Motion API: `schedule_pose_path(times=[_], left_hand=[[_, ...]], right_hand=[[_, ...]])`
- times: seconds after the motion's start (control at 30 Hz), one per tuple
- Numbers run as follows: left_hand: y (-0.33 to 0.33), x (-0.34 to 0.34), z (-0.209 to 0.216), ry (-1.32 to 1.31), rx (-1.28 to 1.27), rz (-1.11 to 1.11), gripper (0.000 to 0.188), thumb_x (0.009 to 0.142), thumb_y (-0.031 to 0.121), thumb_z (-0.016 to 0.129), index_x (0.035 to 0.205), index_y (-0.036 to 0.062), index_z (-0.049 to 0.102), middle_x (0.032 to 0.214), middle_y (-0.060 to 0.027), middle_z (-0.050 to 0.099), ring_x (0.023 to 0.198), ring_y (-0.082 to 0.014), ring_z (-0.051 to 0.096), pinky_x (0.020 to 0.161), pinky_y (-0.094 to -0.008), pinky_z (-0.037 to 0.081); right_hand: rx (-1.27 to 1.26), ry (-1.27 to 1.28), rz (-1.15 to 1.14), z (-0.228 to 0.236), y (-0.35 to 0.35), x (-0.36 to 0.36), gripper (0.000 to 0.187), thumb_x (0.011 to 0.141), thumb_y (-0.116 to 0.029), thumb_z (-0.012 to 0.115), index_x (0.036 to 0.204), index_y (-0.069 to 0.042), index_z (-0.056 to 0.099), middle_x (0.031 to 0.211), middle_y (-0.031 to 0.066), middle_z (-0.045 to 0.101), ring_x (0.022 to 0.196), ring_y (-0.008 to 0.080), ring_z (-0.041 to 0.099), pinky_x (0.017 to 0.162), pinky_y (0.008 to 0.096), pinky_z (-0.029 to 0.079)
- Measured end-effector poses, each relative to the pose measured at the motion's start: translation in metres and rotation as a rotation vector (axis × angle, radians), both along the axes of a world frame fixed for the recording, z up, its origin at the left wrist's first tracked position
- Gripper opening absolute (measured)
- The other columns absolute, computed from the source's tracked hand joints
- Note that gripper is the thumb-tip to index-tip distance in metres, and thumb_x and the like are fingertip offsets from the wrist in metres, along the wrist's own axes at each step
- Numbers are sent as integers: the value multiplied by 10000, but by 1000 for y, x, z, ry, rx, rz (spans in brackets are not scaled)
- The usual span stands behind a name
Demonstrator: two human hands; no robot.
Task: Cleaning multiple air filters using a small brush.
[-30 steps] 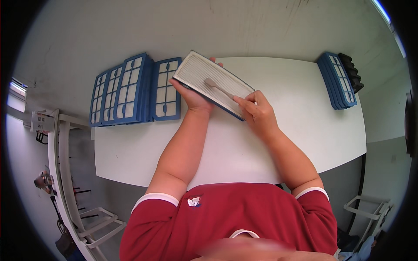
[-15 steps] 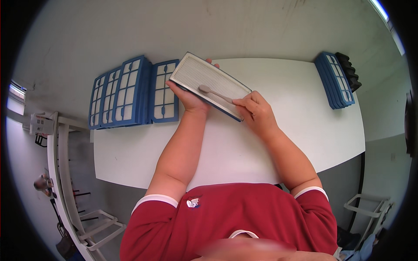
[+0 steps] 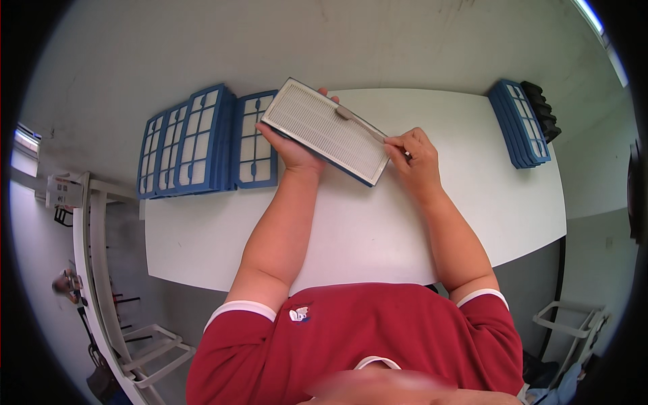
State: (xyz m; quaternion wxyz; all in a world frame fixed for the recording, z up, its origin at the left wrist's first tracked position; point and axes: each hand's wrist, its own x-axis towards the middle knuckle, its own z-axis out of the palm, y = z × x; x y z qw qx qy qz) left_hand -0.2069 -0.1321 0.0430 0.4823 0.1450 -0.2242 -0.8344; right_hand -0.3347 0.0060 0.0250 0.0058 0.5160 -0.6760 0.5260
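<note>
My left hand (image 3: 295, 150) holds a rectangular pleated air filter (image 3: 317, 128) from below, its thumb at the lower left edge and fingertips showing past the upper edge. The filter is tilted, with its white pleats facing up and a dark blue frame along its rim. Between the thumb and fingers of my right hand (image 3: 413, 154) is the handle of a small grey-brown brush (image 3: 364, 125). Its rounded head lies at the filter's upper long edge. The bristles, if any, are hidden.
Stacked blue-framed filters (image 3: 196, 142) stand at the table's left, with another blue-framed filter (image 3: 256, 145) beside them. More blue-framed filters (image 3: 520, 125) and a black ridged object (image 3: 541, 111) sit at the right end of the white table (image 3: 364, 236). A wall rises behind.
The brush has moved up and to the right over the pleats, from the filter's middle to its upper edge. My right hand went with it; the left hand and filter stayed nearly still.
</note>
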Motion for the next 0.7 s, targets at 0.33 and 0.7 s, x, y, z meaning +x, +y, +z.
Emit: schedule_pose_path(times=[0.33,0.7], left_hand=[[-10,2,-4,1,33,100,926,743,806,-7,1294,205,431,1229,-205,495,1122,-391,492,972,-491,386],[-19,2,-9,22,9,166,962,721,826,-1,1315,183,398,1230,-222,480,1135,-405,474,985,-503,378]], right_hand=[[141,-32,190,8,7,17,119,733,-46,710,731,-26,592,723,74,534,593,192,552,521,285,455],[127,24,147,7,6,6,143,723,-42,717,710,-21,576,712,77,534,575,197,536,513,290,447]])
